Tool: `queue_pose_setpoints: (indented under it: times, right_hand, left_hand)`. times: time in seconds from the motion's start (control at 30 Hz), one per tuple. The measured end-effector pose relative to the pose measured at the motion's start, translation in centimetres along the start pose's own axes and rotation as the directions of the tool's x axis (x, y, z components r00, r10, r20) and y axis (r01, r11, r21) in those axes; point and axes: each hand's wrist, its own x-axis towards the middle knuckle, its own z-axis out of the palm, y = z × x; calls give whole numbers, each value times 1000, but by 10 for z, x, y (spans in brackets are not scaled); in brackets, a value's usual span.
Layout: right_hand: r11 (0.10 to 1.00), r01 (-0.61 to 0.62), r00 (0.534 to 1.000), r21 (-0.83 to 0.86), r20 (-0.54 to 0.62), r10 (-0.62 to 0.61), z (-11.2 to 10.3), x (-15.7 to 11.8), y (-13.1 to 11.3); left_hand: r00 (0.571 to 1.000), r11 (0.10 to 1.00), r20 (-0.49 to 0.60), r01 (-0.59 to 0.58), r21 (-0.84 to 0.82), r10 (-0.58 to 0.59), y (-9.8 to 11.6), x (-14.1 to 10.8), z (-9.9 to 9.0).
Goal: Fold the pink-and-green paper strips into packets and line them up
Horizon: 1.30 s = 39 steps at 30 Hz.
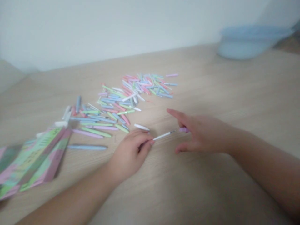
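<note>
My left hand point(133, 148) is closed in a pinch on a thin white pen refill point(162, 136). Its dark tip, apparently with a small spring around it, points right. My right hand point(199, 132) is just beyond that tip, thumb and index finger spread wide. A short purple pen part point(184, 129) sticks out from the palm side, under the curled fingers, in line with the refill and a little apart from it. How firmly it is gripped is hard to see. Just beyond my left hand lies a white pen piece point(142, 127).
Pastel pens and pen parts point(112, 101) lie in a long heap across the table point(225, 93). At left are colourful printed packs point(39, 162) with white pieces at their top end. A blurred light-blue container point(248, 43) stands at back right, by the wall.
</note>
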Motion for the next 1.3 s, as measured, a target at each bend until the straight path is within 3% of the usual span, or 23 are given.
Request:
queue_pose_setpoints:
  times: [0.3,0.83,1.3]
  right_hand:
    - [975,147,979,-170,-113,-167,10,-4,-3]
    - [930,215,975,-298,18,-220,9,-2,-1]
    - [909,258,964,-329,26,-264,10,-1,-8]
  left_hand:
    - [1000,999,9,-24,29,24,2,1,-1]
    - [999,999,31,-22,48,21,2,1,-1]
    - [997,997,66,-34,67,30,4,2,-2]
